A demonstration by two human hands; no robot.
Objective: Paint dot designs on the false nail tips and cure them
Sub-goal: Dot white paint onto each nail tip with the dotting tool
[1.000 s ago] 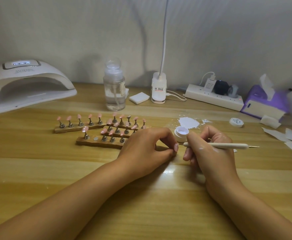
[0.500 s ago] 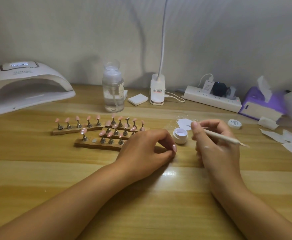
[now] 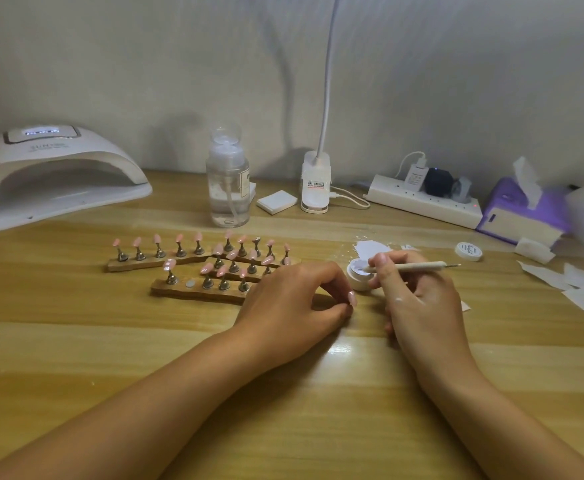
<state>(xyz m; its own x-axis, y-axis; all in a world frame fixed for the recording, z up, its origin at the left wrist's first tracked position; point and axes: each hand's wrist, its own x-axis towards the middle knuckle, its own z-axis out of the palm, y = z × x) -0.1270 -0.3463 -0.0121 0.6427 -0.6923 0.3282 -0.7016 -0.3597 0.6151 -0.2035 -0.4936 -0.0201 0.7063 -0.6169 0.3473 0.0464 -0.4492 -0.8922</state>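
Several pink false nail tips (image 3: 170, 265) stand on metal pegs in wooden holders (image 3: 193, 292) left of centre; one peg place in the front holder is bare. My left hand (image 3: 294, 303) rests on the table with curled fingers, thumb and forefinger pinching a small pink nail tip (image 3: 352, 298), mostly hidden. My right hand (image 3: 418, 299) holds a slim dotting pen (image 3: 412, 267) almost level, its front tip down in a small open white gel jar (image 3: 357, 275). The white curing lamp (image 3: 51, 174) stands at the far left, its display lit.
A clear pump bottle (image 3: 227, 188), a white pad (image 3: 276, 201) and a clip lamp base (image 3: 315, 185) stand along the back. A power strip (image 3: 422, 202), purple tissue box (image 3: 522, 213), jar lid (image 3: 468, 251) and paper scraps (image 3: 578, 285) fill the right side.
My right hand drew the pen away from my left fingertips and turned it so its tip dips into the gel jar. My left hand stayed put.
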